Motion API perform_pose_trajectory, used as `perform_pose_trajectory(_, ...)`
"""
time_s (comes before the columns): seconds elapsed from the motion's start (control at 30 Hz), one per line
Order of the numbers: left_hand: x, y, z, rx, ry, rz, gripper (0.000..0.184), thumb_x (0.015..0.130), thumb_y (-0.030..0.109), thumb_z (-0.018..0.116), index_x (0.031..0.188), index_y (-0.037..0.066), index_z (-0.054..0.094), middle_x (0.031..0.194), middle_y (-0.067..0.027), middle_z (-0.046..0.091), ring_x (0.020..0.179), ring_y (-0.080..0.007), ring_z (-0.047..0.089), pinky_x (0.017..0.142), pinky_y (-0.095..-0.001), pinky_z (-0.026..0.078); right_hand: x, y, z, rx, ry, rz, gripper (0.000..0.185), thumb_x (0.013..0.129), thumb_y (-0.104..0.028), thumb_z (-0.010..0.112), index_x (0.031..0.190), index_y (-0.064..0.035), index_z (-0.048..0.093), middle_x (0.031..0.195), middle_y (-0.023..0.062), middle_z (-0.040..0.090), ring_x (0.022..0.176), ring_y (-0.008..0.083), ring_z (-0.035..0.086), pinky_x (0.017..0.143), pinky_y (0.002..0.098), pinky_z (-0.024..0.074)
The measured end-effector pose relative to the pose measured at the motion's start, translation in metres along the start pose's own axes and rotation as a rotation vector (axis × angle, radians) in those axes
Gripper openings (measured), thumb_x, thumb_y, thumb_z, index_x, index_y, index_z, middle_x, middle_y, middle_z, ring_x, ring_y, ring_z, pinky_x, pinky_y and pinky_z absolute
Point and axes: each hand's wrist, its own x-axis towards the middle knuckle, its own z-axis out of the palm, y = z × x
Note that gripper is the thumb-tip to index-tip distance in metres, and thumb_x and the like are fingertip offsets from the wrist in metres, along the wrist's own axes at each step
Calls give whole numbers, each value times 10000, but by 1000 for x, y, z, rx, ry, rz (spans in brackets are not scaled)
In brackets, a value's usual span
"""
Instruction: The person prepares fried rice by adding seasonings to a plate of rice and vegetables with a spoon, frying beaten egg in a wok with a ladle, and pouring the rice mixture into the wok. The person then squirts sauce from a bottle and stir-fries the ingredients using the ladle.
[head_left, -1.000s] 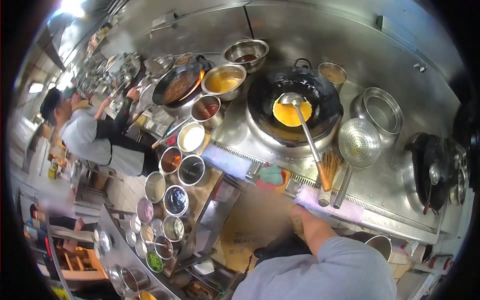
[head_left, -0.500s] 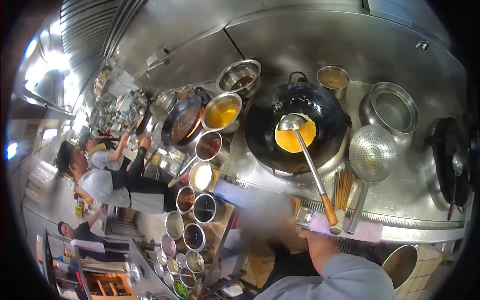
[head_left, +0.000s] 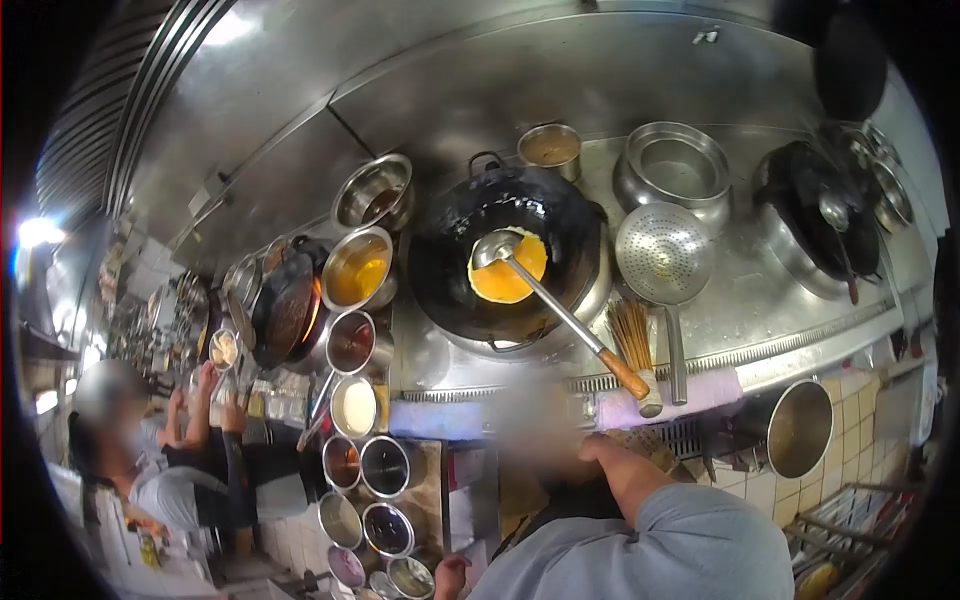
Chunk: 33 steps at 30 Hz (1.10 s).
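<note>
My right hand (head_left: 592, 449) is by the counter's front edge, below the ladle handle; a blur covers its fingers. At the bottom edge, my left hand (head_left: 451, 577) shows in part with curled fingers; whatever may be in it is hidden. Neither hand touches the wok (head_left: 440, 270), where a round, yellow egg sheet (head_left: 518, 277) lies. A steel ladle (head_left: 560, 310) rests with its bowl on the egg and its wooden handle over the counter edge. Beside that handle lie a bamboo wok brush (head_left: 632, 340) and a perforated strainer (head_left: 664, 255).
Left of the wok, a bowl of yellow liquid (head_left: 357, 272) stands above several sauce containers, one with white contents (head_left: 354, 407). A lidless steel pot (head_left: 676, 168) and dark pan (head_left: 815, 215) are at right. A co-worker (head_left: 190, 490) stands left; folded cloth (head_left: 665, 396) lines the edge.
My view has swung right, so the wok and counter sit further left. My left hand has come into view at the bottom. The ladle still rests on the egg.
</note>
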Motion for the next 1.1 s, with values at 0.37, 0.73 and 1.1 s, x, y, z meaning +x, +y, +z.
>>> perform_pose_trajectory(0.37, 167, 176, 115, -412, -491, 16, 665, 886, 245, 626, 1448, 124, 292, 1347, -171, 468, 1190, -265, 512, 988, -376, 414, -145, -81, -18, 1202, -444, -313, 364, 886, -217, 581, 1210, -83, 484, 1076, 57, 628, 1005, 203, 650, 688, 337, 521)
perform_pose_trajectory(0.73, 137, 174, 159, -847, -424, -184, 606, 733, -84, 407, 1320, 61, 365, 1200, -167, 522, 1087, -363, 549, 940, -516, 462, -156, 120, 70, 68, 394, -322, 207, 887, -227, 518, 867, -81, 663, 762, 84, 629, 682, 160, 602, 534, 326, 470)
perform_pose_trajectory(1.1, 138, 46, 157, 1082, -367, 587, 308, 813, 214, 499, 905, -21, 675, 849, -234, 672, 804, -372, 670, 724, -458, 526, -249, 193, 133, 767, 377, 136, 256, 758, -105, 641, 1011, -81, 668, 895, 113, 661, 778, 237, 646, 613, 373, 523)
